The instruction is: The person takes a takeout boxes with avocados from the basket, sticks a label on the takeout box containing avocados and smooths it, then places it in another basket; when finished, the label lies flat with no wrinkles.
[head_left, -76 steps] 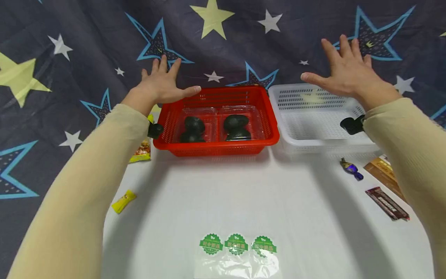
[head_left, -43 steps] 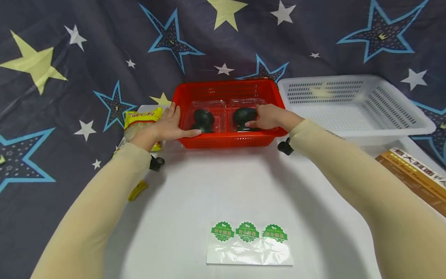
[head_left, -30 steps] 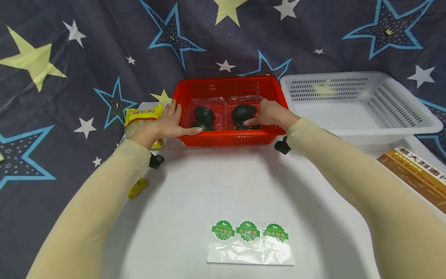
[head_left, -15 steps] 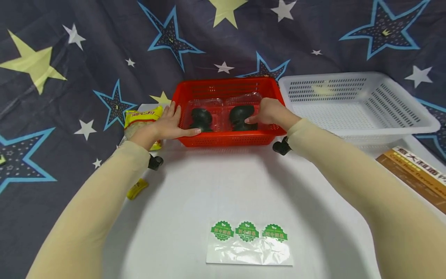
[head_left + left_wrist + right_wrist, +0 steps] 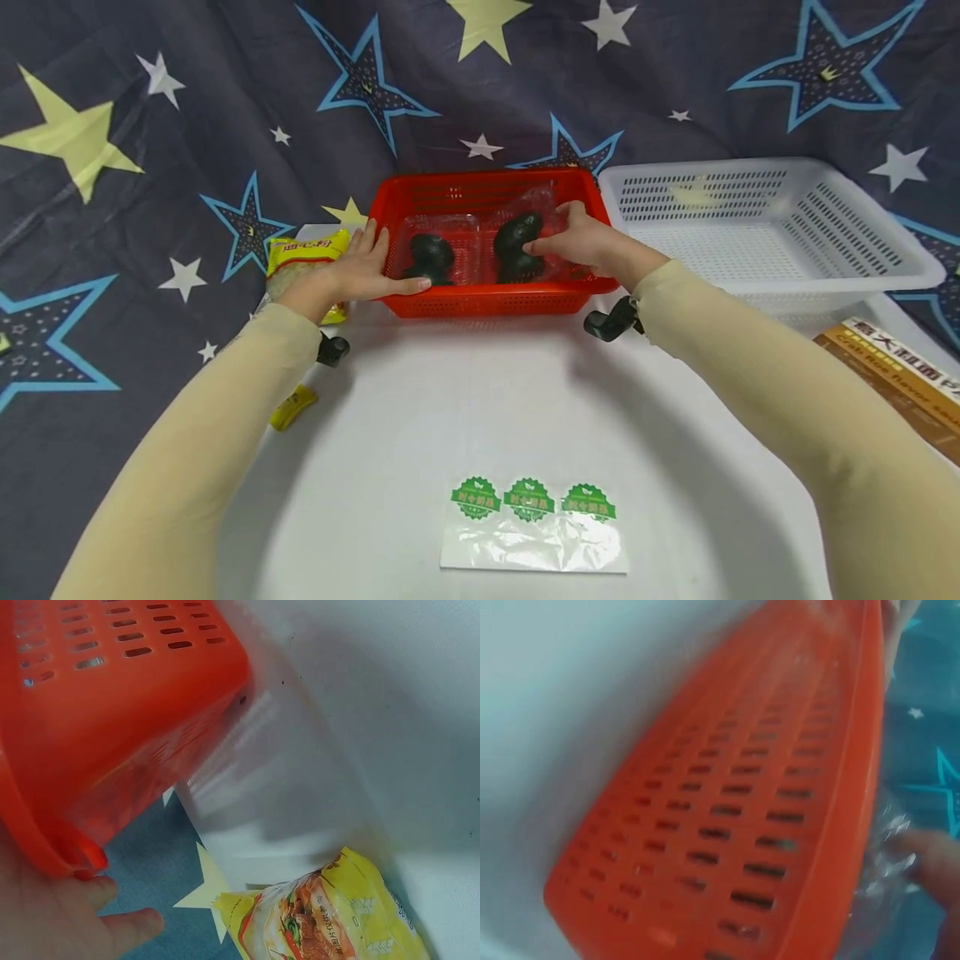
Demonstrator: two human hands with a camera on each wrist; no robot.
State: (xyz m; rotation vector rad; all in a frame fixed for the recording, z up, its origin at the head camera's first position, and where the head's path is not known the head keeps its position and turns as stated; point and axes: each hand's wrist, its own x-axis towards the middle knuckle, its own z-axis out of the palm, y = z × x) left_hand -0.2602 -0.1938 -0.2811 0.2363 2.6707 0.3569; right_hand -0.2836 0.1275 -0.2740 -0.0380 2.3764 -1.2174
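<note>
The left hand rests against the left end of the red basket, fingers straight and spread, thumb lying along the front rim, gripping nothing. The right hand pinches a clear box at its right side, thumb bent toward the fingers. That box is tilted inside the basket, with dark fruit in it. A second box lies just left of it. I see a yellow bag beside the left hand and a white basket next to the red one.
</note>
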